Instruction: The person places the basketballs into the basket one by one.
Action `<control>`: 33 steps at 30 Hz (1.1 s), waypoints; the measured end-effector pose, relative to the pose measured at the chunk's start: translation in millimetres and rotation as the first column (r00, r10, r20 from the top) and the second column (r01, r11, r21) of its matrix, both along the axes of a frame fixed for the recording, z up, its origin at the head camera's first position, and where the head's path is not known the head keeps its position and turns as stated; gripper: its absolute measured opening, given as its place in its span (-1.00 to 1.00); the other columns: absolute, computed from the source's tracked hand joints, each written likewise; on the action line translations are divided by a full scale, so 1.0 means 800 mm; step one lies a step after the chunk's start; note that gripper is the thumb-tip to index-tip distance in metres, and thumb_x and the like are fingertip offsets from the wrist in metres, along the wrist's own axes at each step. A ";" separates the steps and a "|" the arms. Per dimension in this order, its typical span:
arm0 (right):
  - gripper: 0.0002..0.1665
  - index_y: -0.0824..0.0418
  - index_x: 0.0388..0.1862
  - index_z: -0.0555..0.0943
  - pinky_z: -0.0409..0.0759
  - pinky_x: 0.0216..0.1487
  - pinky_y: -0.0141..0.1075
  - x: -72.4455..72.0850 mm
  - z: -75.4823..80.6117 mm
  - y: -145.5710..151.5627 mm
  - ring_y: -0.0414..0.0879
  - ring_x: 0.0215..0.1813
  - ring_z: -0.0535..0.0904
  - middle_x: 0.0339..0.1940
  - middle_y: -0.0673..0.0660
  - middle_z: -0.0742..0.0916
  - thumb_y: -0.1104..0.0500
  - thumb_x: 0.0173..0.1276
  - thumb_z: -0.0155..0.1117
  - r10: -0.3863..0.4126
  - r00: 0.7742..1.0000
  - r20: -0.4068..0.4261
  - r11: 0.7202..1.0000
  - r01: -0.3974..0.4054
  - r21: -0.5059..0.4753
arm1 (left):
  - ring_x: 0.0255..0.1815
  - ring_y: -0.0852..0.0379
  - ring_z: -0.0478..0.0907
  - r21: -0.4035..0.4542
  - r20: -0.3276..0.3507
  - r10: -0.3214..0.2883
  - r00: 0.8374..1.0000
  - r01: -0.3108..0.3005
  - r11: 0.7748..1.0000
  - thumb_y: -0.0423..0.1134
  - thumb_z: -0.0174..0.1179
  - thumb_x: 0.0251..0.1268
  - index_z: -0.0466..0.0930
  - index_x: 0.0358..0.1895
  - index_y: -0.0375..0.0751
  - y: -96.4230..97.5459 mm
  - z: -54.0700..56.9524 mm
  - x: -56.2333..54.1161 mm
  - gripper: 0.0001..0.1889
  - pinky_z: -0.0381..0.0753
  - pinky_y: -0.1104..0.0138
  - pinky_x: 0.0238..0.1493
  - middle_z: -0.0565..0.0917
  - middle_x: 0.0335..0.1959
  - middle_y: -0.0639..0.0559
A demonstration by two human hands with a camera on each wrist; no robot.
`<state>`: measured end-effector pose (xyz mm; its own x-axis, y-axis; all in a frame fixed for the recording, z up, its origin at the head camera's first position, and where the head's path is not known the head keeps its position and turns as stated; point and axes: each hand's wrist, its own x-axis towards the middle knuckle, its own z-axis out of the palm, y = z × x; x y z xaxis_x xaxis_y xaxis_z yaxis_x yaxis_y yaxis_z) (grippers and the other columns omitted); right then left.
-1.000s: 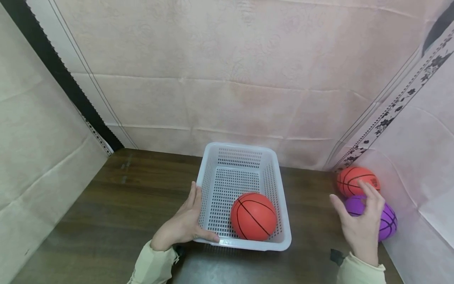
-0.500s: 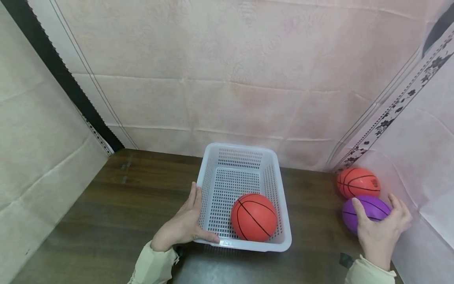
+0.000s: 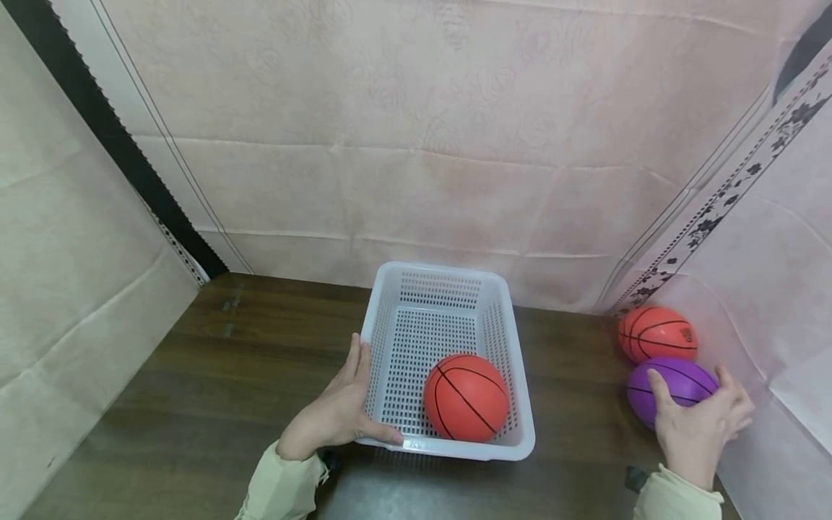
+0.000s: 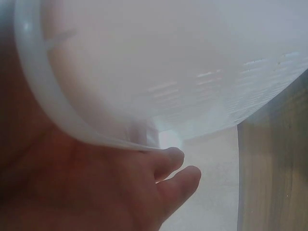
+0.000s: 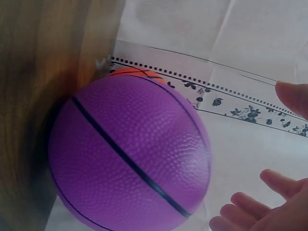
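Observation:
A white perforated basket (image 3: pixel 448 449) stands in the middle of the table, with an orange-red basketball (image 3: pixel 466 398) in its near right part. My left hand (image 3: pixel 331 413) touches the basket's near left corner, thumb on the front rim and straight fingers along the left side. At the right wall a purple basketball (image 5: pixel 130 154) sits on the table, in front of a second orange-red basketball (image 3: pixel 657 334). My right hand (image 3: pixel 697 427) is over the purple ball's near side, thumb and fingers spread apart. In the right wrist view those fingers (image 5: pixel 248 207) are apart from the ball.
The brown wooden table (image 3: pixel 260 361) is bordered by pale cloth-covered walls at the back, left and right. A floral strip (image 3: pixel 721 195) runs up the right corner. The basket's far end stands close to the back wall (image 3: pixel 422 180).
My right hand has shifted right, from over the balls to astride the purple one. The purple ball has moved slightly left and turned. The left hand and basket stay almost still.

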<state>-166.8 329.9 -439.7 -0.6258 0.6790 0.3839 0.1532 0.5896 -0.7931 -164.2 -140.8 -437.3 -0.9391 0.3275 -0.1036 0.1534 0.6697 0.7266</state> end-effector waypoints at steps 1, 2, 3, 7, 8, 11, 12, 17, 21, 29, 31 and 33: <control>0.02 0.19 0.49 0.16 -0.08 0.41 0.09 0.000 -0.001 0.000 0.23 0.41 0.00 0.39 0.33 0.21 0.07 0.14 0.50 -0.003 1.000 0.009 1.000 0.003 -0.001 | 0.54 -0.23 -0.38 0.001 0.001 0.000 1.000 0.000 1.000 0.30 0.56 -0.43 -0.48 0.52 -0.30 0.000 0.000 0.000 0.60 -0.06 -0.25 0.36 -0.64 0.51 -0.09; 0.02 0.21 0.48 0.17 -0.09 0.41 0.11 -0.001 -0.001 0.001 0.24 0.41 0.00 0.39 0.34 0.21 0.07 0.14 0.50 -0.004 1.000 0.012 1.000 0.004 -0.001 | 0.54 -0.23 -0.39 0.001 0.002 -0.002 1.000 0.002 1.000 0.30 0.56 -0.43 -0.48 0.52 -0.30 0.000 0.000 0.000 0.60 -0.06 -0.25 0.37 -0.64 0.51 -0.08; 0.02 0.20 0.48 0.17 -0.09 0.40 0.12 -0.001 -0.002 0.001 0.24 0.40 0.00 0.39 0.34 0.20 0.07 0.15 0.50 -0.007 1.000 0.018 1.000 0.007 -0.003 | 0.54 -0.22 -0.39 0.001 0.004 -0.001 1.000 0.001 1.000 0.30 0.56 -0.43 -0.48 0.52 -0.29 0.000 0.000 0.000 0.60 -0.06 -0.25 0.37 -0.64 0.51 -0.08; 0.01 0.21 0.48 0.18 -0.10 0.38 0.17 -0.003 -0.005 0.002 0.26 0.41 -0.01 0.40 0.36 0.19 0.07 0.15 0.50 -0.017 0.999 0.027 1.000 0.017 -0.001 | 0.54 -0.22 -0.39 -0.002 0.007 -0.002 1.000 0.002 1.000 0.30 0.56 -0.43 -0.49 0.52 -0.29 0.000 0.001 -0.001 0.60 -0.06 -0.24 0.37 -0.64 0.51 -0.07; 0.01 0.21 0.48 0.17 -0.11 0.38 0.19 -0.003 -0.005 0.003 0.26 0.41 -0.01 0.40 0.36 0.19 0.06 0.15 0.50 -0.020 0.999 0.032 1.000 0.020 -0.002 | 0.54 -0.22 -0.38 -0.001 0.007 -0.001 1.000 0.001 1.000 0.31 0.56 -0.44 -0.49 0.52 -0.29 0.000 0.001 -0.001 0.60 -0.06 -0.24 0.37 -0.64 0.51 -0.07; 0.02 0.21 0.49 0.15 -0.13 0.37 0.21 -0.004 -0.007 0.005 0.26 0.41 -0.03 0.40 0.36 0.17 0.05 0.16 0.49 -0.032 0.998 0.049 0.999 0.032 -0.005 | 0.54 -0.22 -0.38 0.002 0.007 -0.001 1.000 0.001 1.000 0.30 0.56 -0.45 -0.48 0.53 -0.28 0.000 0.001 -0.001 0.60 -0.06 -0.25 0.37 -0.64 0.51 -0.07; 0.03 0.21 0.49 0.15 -0.14 0.37 0.22 -0.004 -0.008 0.006 0.26 0.41 -0.04 0.40 0.36 0.17 0.04 0.15 0.49 -0.037 0.998 0.052 0.999 0.038 -0.005 | 0.54 -0.22 -0.38 0.002 0.008 -0.001 1.000 0.001 1.000 0.31 0.56 -0.45 -0.48 0.53 -0.28 0.000 0.001 -0.001 0.60 -0.06 -0.25 0.36 -0.64 0.51 -0.07; 0.23 0.24 0.53 -0.01 -0.17 0.34 0.32 -0.006 -0.020 0.013 0.29 0.42 -0.10 0.43 0.36 0.08 -0.07 0.08 0.53 -0.054 0.992 0.113 0.999 0.054 0.002 | 0.54 -0.22 -0.38 0.004 0.007 -0.004 1.000 0.004 1.000 0.30 0.57 -0.43 -0.49 0.53 -0.29 0.000 0.000 -0.001 0.60 -0.07 -0.25 0.36 -0.64 0.51 -0.08; 0.39 0.27 0.54 -0.11 -0.17 0.29 0.36 -0.007 -0.029 0.017 0.34 0.41 -0.14 0.46 0.39 0.00 -0.17 -0.01 0.56 -0.054 0.984 0.170 0.998 0.050 0.024 | 0.54 -0.21 -0.39 -0.001 0.008 -0.001 1.000 0.001 1.000 0.31 0.56 -0.44 -0.49 0.52 -0.28 0.000 -0.001 0.000 0.60 -0.06 -0.24 0.37 -0.64 0.51 -0.08; 0.49 0.24 0.55 -0.24 -0.14 0.23 0.38 -0.010 -0.037 0.019 0.35 0.40 -0.19 0.47 0.38 -0.07 -0.27 -0.03 0.53 -0.071 0.973 0.220 0.997 0.067 0.025 | 0.54 -0.21 -0.39 -0.014 0.007 0.005 1.000 -0.005 1.000 0.32 0.56 -0.45 -0.48 0.52 -0.29 0.001 0.000 -0.001 0.61 -0.06 -0.23 0.38 -0.62 0.52 -0.09; 0.49 0.22 0.55 -0.26 -0.14 0.22 0.38 -0.010 -0.038 0.019 0.34 0.40 -0.19 0.47 0.37 -0.08 -0.26 -0.02 0.53 -0.082 0.973 0.214 0.997 0.079 0.024 | 0.54 -0.21 -0.39 -0.013 0.005 0.001 1.000 -0.001 1.000 0.32 0.56 -0.44 -0.48 0.52 -0.29 0.001 0.000 -0.001 0.60 -0.06 -0.23 0.37 -0.63 0.51 -0.09; 0.48 0.22 0.55 -0.26 -0.14 0.23 0.38 -0.009 -0.039 0.019 0.33 0.41 -0.19 0.48 0.37 -0.08 -0.25 -0.01 0.53 -0.088 0.974 0.207 0.996 0.084 0.026 | 0.54 -0.20 -0.39 -0.011 0.005 0.000 1.000 0.000 1.000 0.32 0.56 -0.44 -0.48 0.52 -0.29 0.000 0.000 0.000 0.60 -0.06 -0.23 0.37 -0.63 0.51 -0.09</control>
<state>-173.8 345.1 -470.9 -0.6327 0.7283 0.2633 0.3646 0.5801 -0.7284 -164.5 -140.4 -437.4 -0.9385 0.3268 -0.1115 0.1504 0.6776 0.7199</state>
